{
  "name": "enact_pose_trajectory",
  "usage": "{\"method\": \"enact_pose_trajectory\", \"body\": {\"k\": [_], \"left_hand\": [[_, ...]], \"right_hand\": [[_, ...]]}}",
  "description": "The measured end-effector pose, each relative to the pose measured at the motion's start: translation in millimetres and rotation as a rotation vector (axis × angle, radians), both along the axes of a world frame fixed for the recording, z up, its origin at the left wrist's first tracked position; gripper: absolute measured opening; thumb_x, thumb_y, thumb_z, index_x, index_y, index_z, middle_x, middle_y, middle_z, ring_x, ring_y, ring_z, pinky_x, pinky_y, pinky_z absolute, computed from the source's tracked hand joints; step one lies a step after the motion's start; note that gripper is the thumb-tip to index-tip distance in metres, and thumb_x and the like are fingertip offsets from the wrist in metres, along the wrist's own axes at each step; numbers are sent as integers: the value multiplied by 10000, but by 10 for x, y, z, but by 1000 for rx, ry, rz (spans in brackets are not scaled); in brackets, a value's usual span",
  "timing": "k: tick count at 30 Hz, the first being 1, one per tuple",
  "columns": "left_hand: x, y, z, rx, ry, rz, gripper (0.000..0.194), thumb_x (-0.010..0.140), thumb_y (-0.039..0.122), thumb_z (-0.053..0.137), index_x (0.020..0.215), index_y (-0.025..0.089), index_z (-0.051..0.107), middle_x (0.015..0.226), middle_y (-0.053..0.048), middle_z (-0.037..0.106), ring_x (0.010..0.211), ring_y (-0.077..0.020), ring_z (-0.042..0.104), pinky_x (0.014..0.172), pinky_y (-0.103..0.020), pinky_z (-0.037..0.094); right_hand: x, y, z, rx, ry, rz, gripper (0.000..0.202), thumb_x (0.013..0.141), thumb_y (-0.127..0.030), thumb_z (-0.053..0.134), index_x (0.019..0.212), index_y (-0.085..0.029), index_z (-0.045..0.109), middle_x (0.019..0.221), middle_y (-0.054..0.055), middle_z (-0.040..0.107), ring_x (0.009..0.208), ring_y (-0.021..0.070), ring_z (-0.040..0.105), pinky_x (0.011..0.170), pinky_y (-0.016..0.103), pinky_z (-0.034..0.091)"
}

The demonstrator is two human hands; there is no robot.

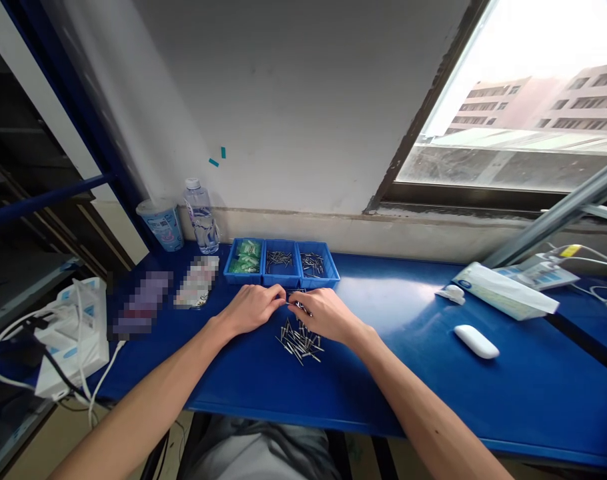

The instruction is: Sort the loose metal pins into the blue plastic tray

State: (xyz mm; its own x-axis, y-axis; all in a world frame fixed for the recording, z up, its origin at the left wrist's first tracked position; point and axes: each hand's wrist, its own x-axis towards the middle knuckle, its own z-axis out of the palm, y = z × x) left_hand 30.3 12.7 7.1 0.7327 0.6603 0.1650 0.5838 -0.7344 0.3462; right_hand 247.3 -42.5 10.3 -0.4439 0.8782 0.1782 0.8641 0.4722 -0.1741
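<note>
My left hand (256, 307) and my right hand (326, 313) meet just in front of the blue bins. A thin metal pin (288, 303) shows between their fingertips. My left thumb and forefinger are closed at its one end. The fingers of my right hand curl round several dark, slim metal pins, partly hidden by the hand. Below the hands lies a loose pile of slim silvery metal pins (301, 343), which look like blind rivets. Three joined blue bins (282, 281) stand behind; the left one holds green packets (247, 257), the other two hold metal pins.
A water bottle (202, 220) and a blue cup (162, 225) stand at the back left. Power strips (83, 333) with cables lie on the left. A white case (476, 341) and a tissue pack (506, 291) are on the right of the blue table (383, 293).
</note>
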Motion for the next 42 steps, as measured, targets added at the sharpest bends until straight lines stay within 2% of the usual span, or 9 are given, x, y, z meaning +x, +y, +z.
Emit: {"method": "enact_pose_trajectory", "body": {"k": [4, 9, 22, 26, 29, 32, 36, 39, 42], "left_hand": [[-10, 10, 3, -10, -68, 21, 224, 1075, 360, 535, 1103, 251, 729, 800, 6, 769, 729, -204, 725, 647, -260, 386], [-23, 11, -16, -26, -134, -55, 238, 1073, 360, 545, 1131, 287, 763, 945, 18, 812, 763, -180, 739, 691, -249, 417], [-26, 34, -77, 11, -189, -23, 211, 1036, 395, 611, 1067, 255, 767, 664, 42, 694, 581, -145, 638, 610, -250, 371], [-38, 45, -60, 9, -234, -9, 225, 1039, 418, 603, 1062, 259, 761, 661, 44, 679, 584, -142, 631, 613, -248, 376], [-56, 59, -51, 23, -269, 2, 223, 1039, 409, 600, 1026, 254, 760, 641, 45, 664, 579, -136, 623, 616, -251, 378], [-71, 50, -30, 51, -315, 15, 248, 1048, 403, 574, 991, 236, 749, 650, 34, 662, 579, -132, 612, 626, -256, 389], [-104, 25, 58, 86, -464, 113, 269, 1055, 405, 543, 947, 216, 701, 582, 49, 573, 518, -118, 537, 570, -251, 370], [-241, 135, 205, 211, -707, 287, 230, 1038, 360, 560, 898, 201, 650, 596, 55, 543, 523, -110, 503, 555, -244, 379], [-571, 457, 411, 353, -1010, 588, 150, 1007, 329, 620, 1008, 179, 607, 857, 3, 628, 759, -139, 594, 668, -246, 463]], "right_hand": [[3, 7, -19, 17, 27, -10, 196, 1089, -245, 509, 1053, -198, 696, 838, 27, 761, 663, 168, 661, 599, 285, 303], [8, 11, -31, 42, 70, -4, 218, 1111, -255, 459, 1052, -187, 657, 813, 24, 734, 652, 164, 637, 601, 285, 302], [38, 44, -122, 219, 165, 80, 249, 1108, -214, 437, 1046, -181, 676, 1039, 64, 648, 647, 129, 526, 577, 283, 344], [52, 66, -95, 368, 228, 112, 274, 1112, -213, 422, 991, -178, 665, 1033, 86, 648, 813, 188, 554, 721, 318, 430], [66, 84, -74, 457, 248, 106, 250, 1099, -209, 458, 937, -194, 648, 972, 77, 665, 920, 231, 537, 836, 372, 423], [105, 91, -57, 499, 283, 16, 282, 1100, -213, 428, 909, -211, 635, 960, 72, 670, 928, 237, 533, 854, 389, 404], [195, 109, -51, 520, 343, -292, 317, 1101, -313, 388, 974, -226, 665, 1081, 112, 623, 1036, 277, 519, 928, 434, 405], [258, 151, -96, 524, 292, -502, 332, 1091, -397, 386, 1209, -249, 659, 1293, 155, 517, 1171, 336, 461, 986, 512, 383], [292, 199, -177, 489, 210, -549, 387, 1087, -457, 386, 1382, -284, 566, 1398, 173, 419, 1250, 363, 410, 1018, 555, 362]]}}
